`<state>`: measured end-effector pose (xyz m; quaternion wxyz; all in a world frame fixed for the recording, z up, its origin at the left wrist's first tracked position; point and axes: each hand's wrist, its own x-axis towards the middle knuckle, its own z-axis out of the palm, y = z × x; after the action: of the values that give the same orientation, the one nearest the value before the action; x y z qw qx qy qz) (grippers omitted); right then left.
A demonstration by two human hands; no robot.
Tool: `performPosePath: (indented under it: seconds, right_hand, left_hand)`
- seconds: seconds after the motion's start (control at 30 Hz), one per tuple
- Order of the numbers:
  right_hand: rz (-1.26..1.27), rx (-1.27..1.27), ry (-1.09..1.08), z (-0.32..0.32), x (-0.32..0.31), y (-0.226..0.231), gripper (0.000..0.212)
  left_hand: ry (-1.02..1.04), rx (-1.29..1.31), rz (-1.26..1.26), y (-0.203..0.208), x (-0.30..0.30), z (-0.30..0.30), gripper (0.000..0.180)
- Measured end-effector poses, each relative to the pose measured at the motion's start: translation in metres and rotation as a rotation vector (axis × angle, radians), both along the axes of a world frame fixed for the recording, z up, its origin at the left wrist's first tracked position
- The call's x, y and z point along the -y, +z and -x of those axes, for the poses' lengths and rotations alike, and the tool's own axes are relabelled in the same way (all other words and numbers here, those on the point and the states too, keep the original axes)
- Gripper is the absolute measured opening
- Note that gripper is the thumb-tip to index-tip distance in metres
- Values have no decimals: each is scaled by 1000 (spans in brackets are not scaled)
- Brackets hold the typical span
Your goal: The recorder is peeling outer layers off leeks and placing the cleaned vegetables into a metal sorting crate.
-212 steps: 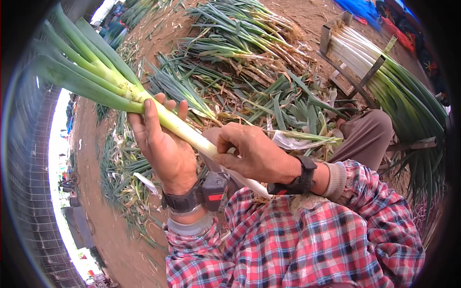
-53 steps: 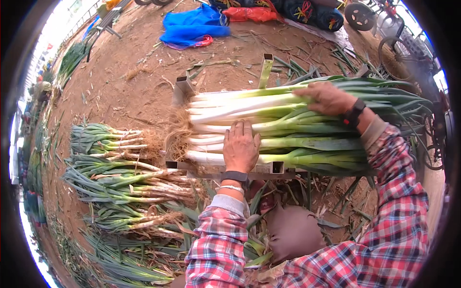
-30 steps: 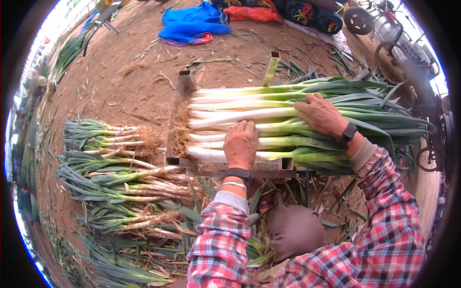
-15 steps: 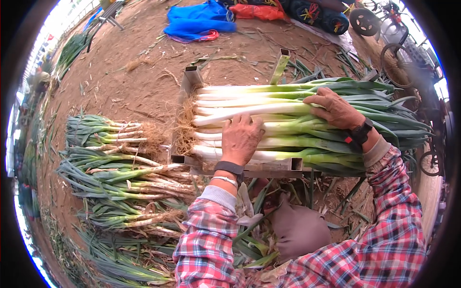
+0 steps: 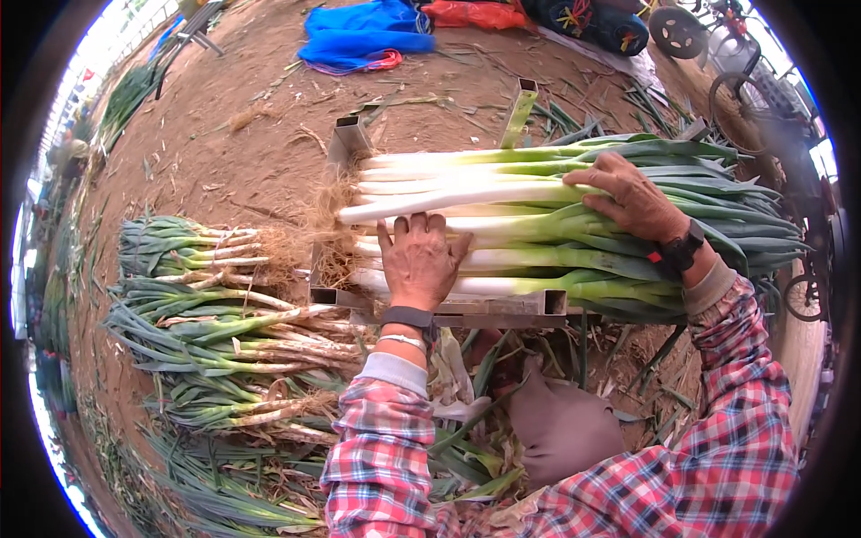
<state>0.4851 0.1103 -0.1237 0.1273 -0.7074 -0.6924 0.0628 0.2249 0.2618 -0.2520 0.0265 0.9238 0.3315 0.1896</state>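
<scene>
A row of leeks (image 5: pixel 502 258) lies side by side in a metal frame (image 5: pixel 511 309), white stems to the left and dark green leaves to the right. One thick leek (image 5: pixel 448 198) rests slantwise on top, its white end pushed out past several neighbours. My right hand (image 5: pixel 623 197) closes round that leek where white turns to green. Lower down, my left hand (image 5: pixel 420 255) lies palm down across the white stems, its fingers spread and their tips by the top leek's underside. The palm hides part of the stems beneath it.
Bundles of thinner leeks (image 5: pixel 224 327) with roots lie on the soil at the left. Upright posts (image 5: pixel 520 112) of the frame stick up at its far side. Blue netting (image 5: pixel 363 40), a red bag (image 5: pixel 475 13) and dark rolled bundles (image 5: pixel 601 25) lie at the back. Wheels (image 5: pixel 740 117) stand far right.
My left hand has slid left along the stems and its fingers have spread. The top leek's white end now juts further left. My right hand has hardly moved.
</scene>
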Motion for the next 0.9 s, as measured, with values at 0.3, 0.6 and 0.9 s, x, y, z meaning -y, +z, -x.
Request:
performPosePath:
  seconds: [0.3,0.6,0.9]
  right_hand:
    - [111,160,-4,7,-3,-19,25]
    - [143,289,9,31,7,-37,67]
    - [398,285,-33,39,6,-38,87]
  left_hand:
    - [-51,92,36,2,-3,11,43]
    - [-72,94,-1,4,-2,0,70]
    - [-51,-5,228,-12,2,3,59]
